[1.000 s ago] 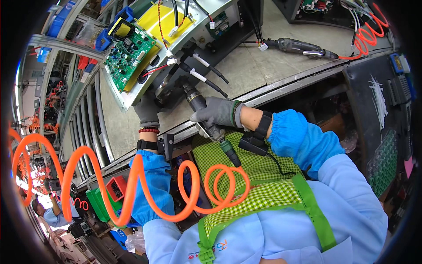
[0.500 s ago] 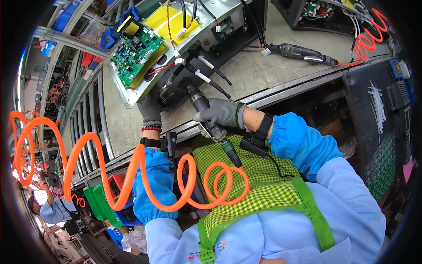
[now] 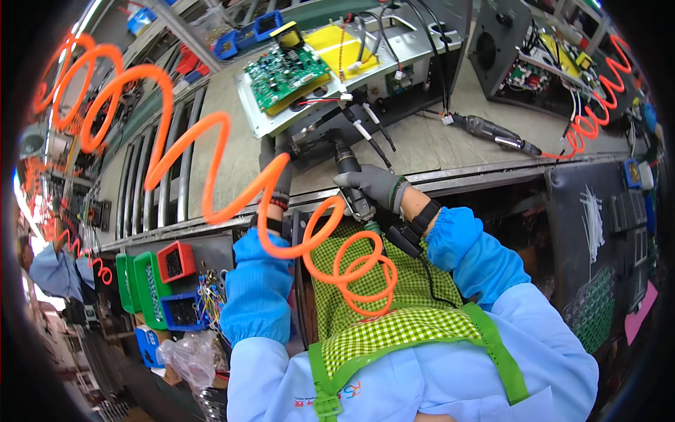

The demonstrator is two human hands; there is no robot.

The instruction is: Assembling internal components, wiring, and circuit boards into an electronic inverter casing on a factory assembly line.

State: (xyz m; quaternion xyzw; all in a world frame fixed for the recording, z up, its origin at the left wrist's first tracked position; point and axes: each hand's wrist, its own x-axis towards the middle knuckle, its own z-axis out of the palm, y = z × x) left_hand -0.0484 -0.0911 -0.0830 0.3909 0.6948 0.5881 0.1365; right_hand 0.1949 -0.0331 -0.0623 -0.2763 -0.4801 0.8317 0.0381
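My right hand (image 3: 373,184), in a grey glove, is wrapped around a black and silver inline pneumatic driver (image 3: 346,159). The driver's head reaches the dark front panel of a metal equipment chassis (image 3: 422,88); its tip is hard to make out. My gloved left hand (image 3: 280,169) is by the chassis's lower left corner, partly behind the orange coiled air hose (image 3: 232,204), and its fingers are hidden. A green circuit board (image 3: 285,76) lies on top of the chassis beside a yellow sheet (image 3: 337,49). Black cables with white sleeves (image 3: 365,133) hang over the front.
A second pneumatic driver (image 3: 492,133) lies on the bench (image 3: 471,158), right of the chassis. Farther right stands another open chassis (image 3: 499,49). Rollers (image 3: 158,158) run at the left. Green, red and blue parts bins (image 3: 151,290) sit below. White cable ties (image 3: 593,221) lie at the right.
The view has shifted, so the chassis, bench and hands appear farther right. The orange hose hangs differently and now crosses in front of my left hand. My right hand still grips the driver.
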